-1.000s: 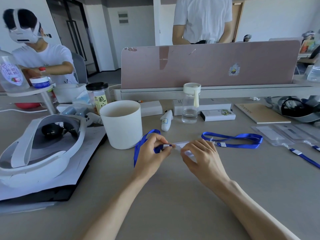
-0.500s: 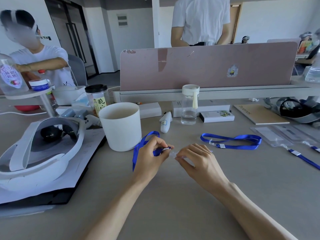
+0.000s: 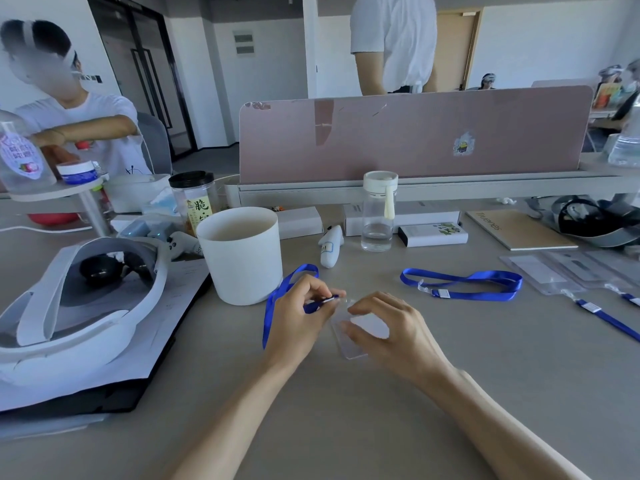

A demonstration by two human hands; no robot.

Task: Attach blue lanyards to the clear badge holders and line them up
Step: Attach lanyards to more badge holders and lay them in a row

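Two hands meet near the middle of the grey counter. The left hand, forearm angled inward, pinches the clip end of a blue fabric lanyard between thumb and fingers, apparently aiming it at the slot. The right hand, fingers curled, grips the clear plastic badge holder against the counter to steady it. Finished clear holders lie toward the right edge; a second blue lanyard lies between.

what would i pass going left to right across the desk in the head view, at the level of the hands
white plastic VR headset → white cylindrical tub → left hand, pinching a blue fabric lanyard → right hand, holding a clear plastic badge holder → loose blue lanyard → flat clear badge holders at the right edge
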